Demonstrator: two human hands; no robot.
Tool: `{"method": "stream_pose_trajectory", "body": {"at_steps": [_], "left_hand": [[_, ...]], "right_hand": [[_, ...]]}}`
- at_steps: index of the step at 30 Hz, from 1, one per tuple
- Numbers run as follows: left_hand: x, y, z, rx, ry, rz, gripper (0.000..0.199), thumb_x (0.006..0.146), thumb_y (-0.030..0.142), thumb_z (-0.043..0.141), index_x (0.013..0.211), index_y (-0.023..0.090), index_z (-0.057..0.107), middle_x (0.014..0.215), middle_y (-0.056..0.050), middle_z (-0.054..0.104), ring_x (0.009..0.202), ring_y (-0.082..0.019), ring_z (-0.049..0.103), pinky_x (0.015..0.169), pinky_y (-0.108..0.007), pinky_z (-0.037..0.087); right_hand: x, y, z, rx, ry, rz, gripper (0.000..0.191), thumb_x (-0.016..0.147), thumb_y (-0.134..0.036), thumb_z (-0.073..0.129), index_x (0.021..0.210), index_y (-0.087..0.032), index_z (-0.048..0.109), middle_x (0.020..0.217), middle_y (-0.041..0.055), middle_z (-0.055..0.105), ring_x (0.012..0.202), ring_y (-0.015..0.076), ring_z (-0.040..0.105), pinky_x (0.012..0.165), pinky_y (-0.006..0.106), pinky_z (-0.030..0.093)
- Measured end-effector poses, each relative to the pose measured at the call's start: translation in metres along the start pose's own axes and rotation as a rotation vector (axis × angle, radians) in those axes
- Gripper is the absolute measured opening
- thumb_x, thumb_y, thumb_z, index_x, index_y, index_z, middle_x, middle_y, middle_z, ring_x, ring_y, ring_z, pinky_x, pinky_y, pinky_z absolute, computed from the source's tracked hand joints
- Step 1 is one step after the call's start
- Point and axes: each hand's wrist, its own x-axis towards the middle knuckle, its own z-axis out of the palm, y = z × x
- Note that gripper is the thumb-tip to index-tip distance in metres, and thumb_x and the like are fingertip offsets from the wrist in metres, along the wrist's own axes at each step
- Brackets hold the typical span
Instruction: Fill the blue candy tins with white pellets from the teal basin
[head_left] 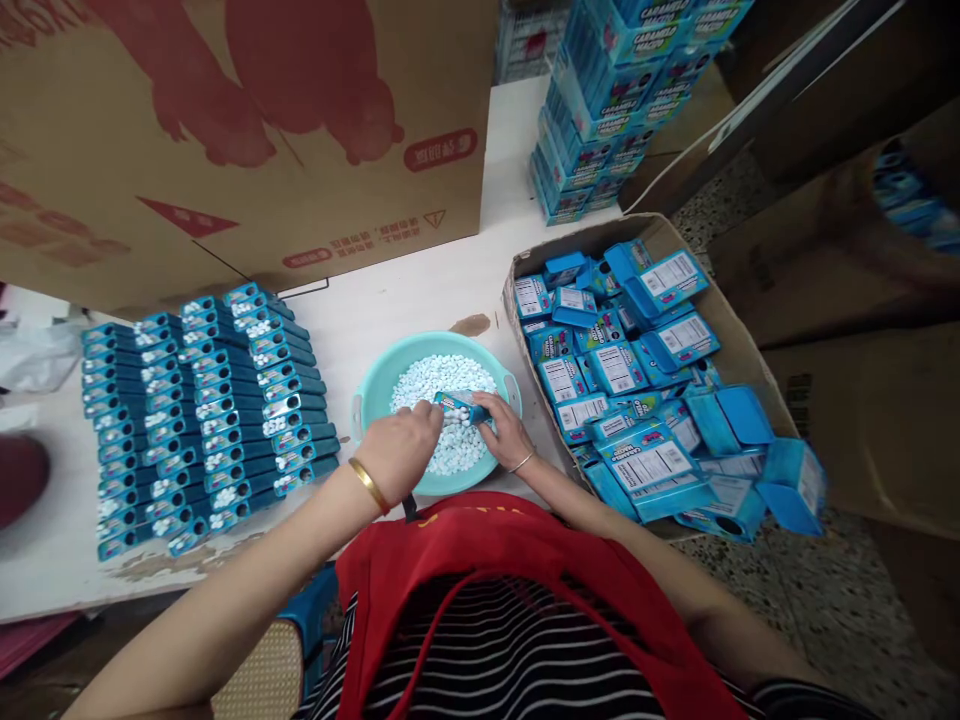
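Note:
Over a turquoise basin of small white candies, my two hands meet at a small blue box with white candies at its opening. My right hand has its fingers closed round the box's right end. At the box's left end is my left hand, its fingers pressed together; whether they grip the box or candies is hidden. To the left, rows of narrow blue boxes lie side by side, several with white candies in their openings.
A cardboard tray heaped with blue boxes stands right of the basin. Behind it rise stacked blue packs. A large printed carton stands along the back left. The white table has a brown stain.

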Motion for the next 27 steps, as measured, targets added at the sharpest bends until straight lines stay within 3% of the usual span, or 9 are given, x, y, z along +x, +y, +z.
{"method": "stream_pose_trajectory", "body": {"at_steps": [3,6,8,10,13,16,19,23,27], "left_hand": [[-0.008,0.011,-0.010,0.054,0.019,-0.003,0.032,0.089,0.007,0.030,0.099,0.014,0.059,0.093,-0.012,0.057,0.087,-0.024,0.058,0.071,-0.036,0.048],[-0.004,-0.010,-0.004,0.061,0.065,-0.037,0.034,0.089,0.007,0.032,0.109,0.019,0.057,0.097,-0.010,0.056,0.088,-0.024,0.058,0.071,-0.036,0.048],[0.011,-0.035,0.016,0.006,0.140,-0.099,0.037,0.090,0.010,0.033,0.120,0.022,0.051,0.103,-0.009,0.055,0.090,-0.024,0.057,0.072,-0.035,0.047],[0.035,-0.058,0.048,-0.065,0.199,-0.166,0.038,0.090,0.012,0.034,0.125,0.021,0.047,0.110,-0.009,0.053,0.094,-0.024,0.056,0.075,-0.035,0.047],[0.077,-0.075,0.103,-0.125,0.167,-0.155,0.037,0.089,0.008,0.031,0.121,0.017,0.049,0.116,-0.013,0.050,0.105,-0.025,0.050,0.087,-0.038,0.045],[0.102,-0.068,0.147,-0.183,0.103,-0.057,0.038,0.089,0.007,0.030,0.120,0.017,0.050,0.119,-0.013,0.049,0.112,-0.025,0.045,0.095,-0.039,0.041],[0.102,-0.052,0.172,-0.247,0.061,0.032,0.041,0.087,0.004,0.031,0.121,0.018,0.049,0.121,-0.012,0.049,0.112,-0.024,0.044,0.098,-0.040,0.040],[0.087,-0.035,0.188,-0.362,-0.020,0.145,0.043,0.079,-0.001,0.039,0.116,0.018,0.052,0.119,-0.011,0.053,0.108,-0.023,0.049,0.097,-0.038,0.041],[0.076,-0.035,0.188,-0.491,-0.066,0.201,0.048,0.073,0.000,0.047,0.117,0.018,0.049,0.120,-0.008,0.055,0.108,-0.019,0.052,0.097,-0.033,0.042]], "right_hand": [[0.000,0.001,0.002,0.012,0.006,0.005,0.041,0.081,-0.011,0.047,0.120,-0.025,0.051,0.120,0.0088,0.061,0.119,0.0239,0.053,0.110,0.051,0.035],[0.002,0.003,-0.002,0.038,0.019,0.029,0.042,0.080,-0.011,0.047,0.120,-0.024,0.051,0.119,0.0091,0.061,0.118,0.0240,0.053,0.107,0.050,0.038],[0.003,0.004,-0.007,0.052,0.031,0.060,0.042,0.080,-0.011,0.047,0.120,-0.024,0.051,0.120,0.0092,0.060,0.118,0.0241,0.053,0.106,0.049,0.040],[0.005,0.006,-0.012,0.064,0.045,0.089,0.041,0.081,-0.012,0.048,0.120,-0.024,0.050,0.121,0.0097,0.059,0.119,0.0245,0.053,0.105,0.049,0.040],[0.008,0.009,-0.017,0.077,0.067,0.114,0.038,0.083,-0.015,0.050,0.120,-0.023,0.050,0.121,0.0101,0.058,0.117,0.0250,0.053,0.104,0.048,0.041],[0.010,0.012,-0.018,0.090,0.098,0.158,0.036,0.084,-0.019,0.053,0.119,-0.024,0.049,0.119,0.0095,0.059,0.115,0.0249,0.054,0.102,0.046,0.043],[0.009,0.014,-0.017,0.112,0.105,0.202,0.034,0.085,-0.022,0.054,0.118,-0.023,0.049,0.118,0.0090,0.060,0.114,0.0246,0.055,0.100,0.044,0.043],[0.009,0.013,-0.016,0.118,0.105,0.228,0.034,0.085,-0.026,0.057,0.118,-0.023,0.050,0.117,0.0085,0.059,0.114,0.0241,0.055,0.100,0.042,0.043],[0.011,0.010,-0.018,0.120,0.130,0.253,0.032,0.084,-0.029,0.059,0.114,-0.023,0.050,0.115,0.0076,0.060,0.110,0.0229,0.056,0.097,0.040,0.045]]}}
